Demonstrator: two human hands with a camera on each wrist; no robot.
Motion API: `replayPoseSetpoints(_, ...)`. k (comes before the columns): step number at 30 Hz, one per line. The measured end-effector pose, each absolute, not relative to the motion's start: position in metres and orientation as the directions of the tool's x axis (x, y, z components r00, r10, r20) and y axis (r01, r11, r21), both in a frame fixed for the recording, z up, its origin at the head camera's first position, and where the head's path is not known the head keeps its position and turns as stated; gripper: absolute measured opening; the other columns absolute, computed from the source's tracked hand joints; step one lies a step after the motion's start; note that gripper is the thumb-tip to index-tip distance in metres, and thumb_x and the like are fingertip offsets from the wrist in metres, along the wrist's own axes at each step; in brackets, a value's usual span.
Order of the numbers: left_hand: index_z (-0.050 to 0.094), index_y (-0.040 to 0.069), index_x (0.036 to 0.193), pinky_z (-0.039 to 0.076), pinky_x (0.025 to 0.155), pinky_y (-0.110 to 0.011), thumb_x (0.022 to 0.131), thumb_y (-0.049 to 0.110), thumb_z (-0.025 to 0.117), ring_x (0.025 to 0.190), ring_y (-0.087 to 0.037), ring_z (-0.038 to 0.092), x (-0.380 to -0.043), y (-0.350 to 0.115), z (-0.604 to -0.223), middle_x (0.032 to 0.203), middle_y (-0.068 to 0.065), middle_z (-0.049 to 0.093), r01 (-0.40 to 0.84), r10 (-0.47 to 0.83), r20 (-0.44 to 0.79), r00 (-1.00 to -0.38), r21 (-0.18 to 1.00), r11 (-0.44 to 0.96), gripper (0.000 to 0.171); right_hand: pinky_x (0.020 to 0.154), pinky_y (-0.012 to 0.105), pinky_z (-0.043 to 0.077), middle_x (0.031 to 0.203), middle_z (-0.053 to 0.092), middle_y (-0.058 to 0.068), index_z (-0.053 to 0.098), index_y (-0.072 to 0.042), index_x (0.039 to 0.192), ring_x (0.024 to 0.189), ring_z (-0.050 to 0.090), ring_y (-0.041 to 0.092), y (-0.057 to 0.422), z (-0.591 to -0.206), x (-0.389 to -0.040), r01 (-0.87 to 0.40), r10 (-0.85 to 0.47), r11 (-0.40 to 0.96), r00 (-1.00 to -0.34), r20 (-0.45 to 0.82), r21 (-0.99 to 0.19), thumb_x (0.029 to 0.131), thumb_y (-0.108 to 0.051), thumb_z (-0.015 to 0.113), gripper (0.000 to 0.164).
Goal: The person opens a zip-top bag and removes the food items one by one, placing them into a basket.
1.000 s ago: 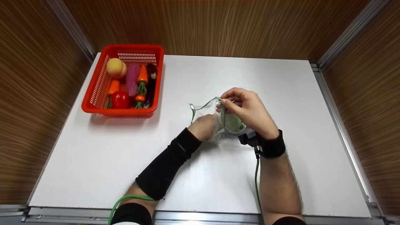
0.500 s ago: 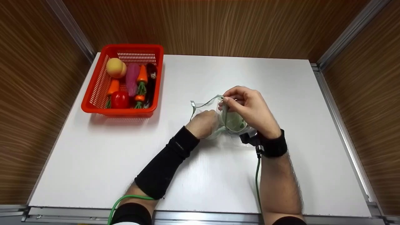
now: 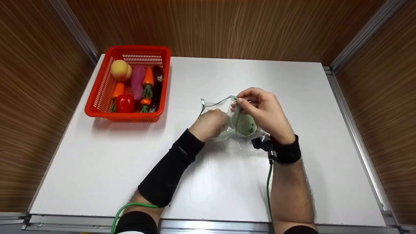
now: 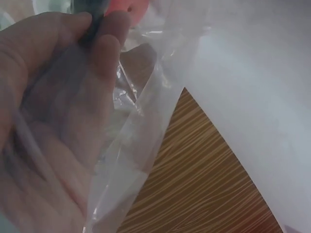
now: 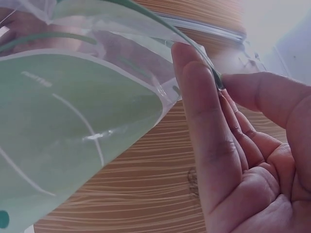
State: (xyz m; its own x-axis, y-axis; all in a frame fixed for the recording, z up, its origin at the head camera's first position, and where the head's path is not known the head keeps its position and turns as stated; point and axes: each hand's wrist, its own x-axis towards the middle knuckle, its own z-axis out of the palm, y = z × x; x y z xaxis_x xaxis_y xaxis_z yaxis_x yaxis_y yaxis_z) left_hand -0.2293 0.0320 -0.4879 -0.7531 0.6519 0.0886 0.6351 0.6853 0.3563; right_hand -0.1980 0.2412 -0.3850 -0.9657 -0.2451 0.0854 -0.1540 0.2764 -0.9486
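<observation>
A clear zip bag (image 3: 224,135) with a pale green printed patch (image 5: 73,111) is held with its mouth spread. My right hand (image 3: 265,112) pinches the bag's green-edged rim between thumb and index finger. My left hand (image 3: 209,125) is inside the bag's mouth, seen through the clear plastic (image 4: 141,107) in the left wrist view. Thumb and fingertips there pinch a dark green part (image 4: 90,7), beside a rounded reddish part (image 4: 131,8). Most of this item is out of view, so its kind cannot be told.
At the far left of the white table (image 3: 260,191) stands a red basket (image 3: 126,114). In it lie a yellow peach-like fruit (image 3: 120,70), a red pepper (image 3: 124,104), a purple vegetable (image 3: 138,83), carrots (image 3: 148,78) and a dark eggplant (image 3: 157,91). Wood-grain walls border the table.
Both hands have moved slightly away from me with the bag, the right one also a little to the right. More of the green patch shows. The basket has not moved.
</observation>
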Motion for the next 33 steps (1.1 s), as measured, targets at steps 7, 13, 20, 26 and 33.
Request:
replayPoseSetpoints(7, 0.081, 0.003, 0.091, 0.070, 0.081, -0.060, 0.096, -0.005, 0.077, 0.092, -0.045, 0.084, -0.230, 0.030, -0.482, 0.092, -0.019, 0.085, 0.663, 0.650, 0.163, -0.742, 0.323, 0.675, 0.010, 0.086, 0.028, 0.074, 0.102, 0.088, 0.004, 0.075, 0.011, 0.125, 0.092, 0.088, 0.008, 0.245, -0.385, -0.198, -0.154, -0.226, 0.232, -0.969, 0.101, -0.960, 0.115, -0.001, 0.070, 0.016)
replayPoseSetpoints(13, 0.085, 0.008, 0.090, 0.069, 0.076, -0.055, 0.093, -0.009, 0.074, 0.084, -0.036, 0.084, -0.231, 0.028, -0.477, 0.088, -0.012, 0.086, 0.694, 0.656, 0.231, -0.718, 0.306, 0.652, 0.021, 0.087, 0.027, 0.074, 0.103, 0.088, 0.002, 0.076, 0.010, 0.124, 0.094, 0.087, 0.007, 0.247, -0.384, -0.198, -0.161, -0.209, 0.239, -0.972, 0.111, -0.958, 0.115, -0.003, 0.071, 0.017)
replayPoseSetpoints(20, 0.079, 0.008, 0.086, 0.070, 0.075, -0.047, 0.095, -0.009, 0.076, 0.079, -0.030, 0.079, -0.232, 0.020, -0.470, 0.083, -0.006, 0.082, 0.722, 0.653, 0.309, -0.691, 0.277, 0.634, 0.019, 0.085, 0.026, 0.073, 0.100, 0.087, -0.002, 0.076, 0.008, 0.124, 0.091, 0.086, 0.008, 0.251, -0.385, -0.200, -0.158, -0.172, 0.247, -0.978, 0.117, -0.956, 0.115, -0.003, 0.071, 0.015)
replayPoseSetpoints(26, 0.091, 0.013, 0.110, 0.073, 0.085, -0.047, 0.101, 0.000, 0.081, 0.094, -0.028, 0.088, -0.233, 0.010, -0.459, 0.102, -0.001, 0.091, 0.714, 0.644, 0.308, -0.700, 0.285, 0.640, 0.019, 0.085, 0.027, 0.074, 0.099, 0.087, -0.004, 0.076, 0.009, 0.124, 0.090, 0.086, 0.007, 0.255, -0.385, -0.203, -0.164, -0.144, 0.250, -0.981, 0.131, -0.954, 0.115, -0.002, 0.070, 0.016)
replayPoseSetpoints(33, 0.092, 0.013, 0.122, 0.073, 0.091, -0.046, 0.104, 0.001, 0.080, 0.102, -0.026, 0.089, -0.235, -0.004, -0.450, 0.113, -0.001, 0.092, 0.706, 0.608, 0.361, -0.708, 0.341, 0.620, 0.025, 0.087, 0.027, 0.074, 0.097, 0.086, -0.009, 0.076, 0.009, 0.125, 0.091, 0.086, 0.006, 0.260, -0.384, -0.204, -0.164, -0.111, 0.267, -0.984, 0.139, -0.949, 0.116, -0.006, 0.071, 0.018)
